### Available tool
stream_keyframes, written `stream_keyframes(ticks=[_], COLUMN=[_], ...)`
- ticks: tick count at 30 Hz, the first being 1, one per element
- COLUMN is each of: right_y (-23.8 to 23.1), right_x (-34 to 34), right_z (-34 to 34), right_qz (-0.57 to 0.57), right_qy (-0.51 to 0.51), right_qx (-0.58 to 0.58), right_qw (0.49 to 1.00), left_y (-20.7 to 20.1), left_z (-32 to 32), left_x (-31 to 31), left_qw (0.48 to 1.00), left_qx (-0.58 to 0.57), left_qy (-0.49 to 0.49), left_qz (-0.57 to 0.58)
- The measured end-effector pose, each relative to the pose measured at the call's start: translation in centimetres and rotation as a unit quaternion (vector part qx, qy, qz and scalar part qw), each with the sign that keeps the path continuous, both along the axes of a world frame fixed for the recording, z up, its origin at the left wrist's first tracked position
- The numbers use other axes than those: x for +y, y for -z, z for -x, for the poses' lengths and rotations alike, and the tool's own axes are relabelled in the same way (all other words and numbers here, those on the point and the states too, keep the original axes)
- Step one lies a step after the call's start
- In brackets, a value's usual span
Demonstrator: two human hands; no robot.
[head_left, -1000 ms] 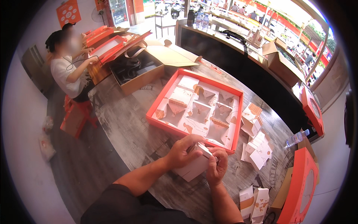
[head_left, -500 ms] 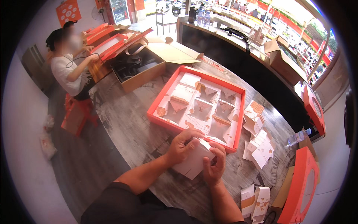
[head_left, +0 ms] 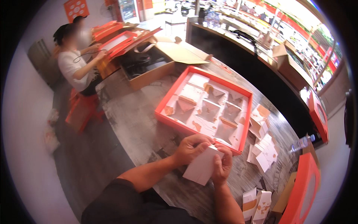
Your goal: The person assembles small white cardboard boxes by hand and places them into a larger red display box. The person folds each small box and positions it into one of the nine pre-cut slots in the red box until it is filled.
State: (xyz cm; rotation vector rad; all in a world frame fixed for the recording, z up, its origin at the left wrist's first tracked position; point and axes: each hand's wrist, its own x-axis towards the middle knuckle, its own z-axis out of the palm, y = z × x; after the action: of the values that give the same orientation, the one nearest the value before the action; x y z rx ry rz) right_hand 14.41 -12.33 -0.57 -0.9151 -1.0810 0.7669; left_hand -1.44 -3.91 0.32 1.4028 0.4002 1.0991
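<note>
Both my hands hold a white folded card piece point(head_left: 201, 168) over the table, just in front of the red box. My left hand point(head_left: 192, 149) grips its upper left edge, fingers curled behind. Along its right side, my right hand point(head_left: 222, 166) pinches it with the thumb in front. Beyond them lies the open, shallow red box point(head_left: 172, 126), fitted with white printed card compartments point(head_left: 209, 109) in rows. Right of the box, folded white card inserts point(head_left: 264, 153) lie in a loose pile. More card pieces point(head_left: 257, 205) rest nearer me at the lower right.
A large cardboard box point(head_left: 153, 76) with black contents stands at the far left of the table point(head_left: 138, 123). Red lids point(head_left: 300, 190) lean at the right beside a plastic bottle point(head_left: 302, 143). Another person point(head_left: 76, 67) handles a red box across the left side.
The view has shifted, so the scene sits slightly further right. The card piece is still in both hands and now shows its flat face more, tilted a little.
</note>
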Motion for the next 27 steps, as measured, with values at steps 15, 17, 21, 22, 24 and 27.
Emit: stream_keyframes(ticks=[15, 17, 21, 22, 24, 27], right_y=[-0.7, -0.7, -1.0, 0.2, 0.4, 0.5], right_x=[-0.2, -0.2, -0.4, -0.4, -0.1, 0.5], right_z=[-1.3, -1.3, -2.5, -2.7, -2.3, 0.0], right_qz=[0.094, 0.108, 0.054, 0.033, -0.069, -0.021], right_qy=[-0.018, -0.017, -0.04, -0.03, -0.031, -0.009], right_qx=[0.088, 0.077, 0.164, 0.202, 0.064, 0.036], right_qw=[0.992, 0.991, 0.984, 0.978, 0.995, 0.999], left_y=[-4.0, -4.0, -4.5, -3.8, -3.6, -3.5], left_z=[3.2, 3.3, 2.1, 2.0, 2.6, 4.9], left_x=[1.9, 1.9, 2.7, 3.5, 4.0, 3.5], left_qw=[0.944, 0.942, 0.937, 0.933, 0.957, 0.989], left_qx=[0.165, 0.165, 0.188, 0.174, 0.174, 0.12], left_qy=[0.114, 0.114, 0.113, 0.094, 0.085, 0.058], left_qz=[-0.26, -0.268, -0.271, -0.302, -0.216, -0.068])
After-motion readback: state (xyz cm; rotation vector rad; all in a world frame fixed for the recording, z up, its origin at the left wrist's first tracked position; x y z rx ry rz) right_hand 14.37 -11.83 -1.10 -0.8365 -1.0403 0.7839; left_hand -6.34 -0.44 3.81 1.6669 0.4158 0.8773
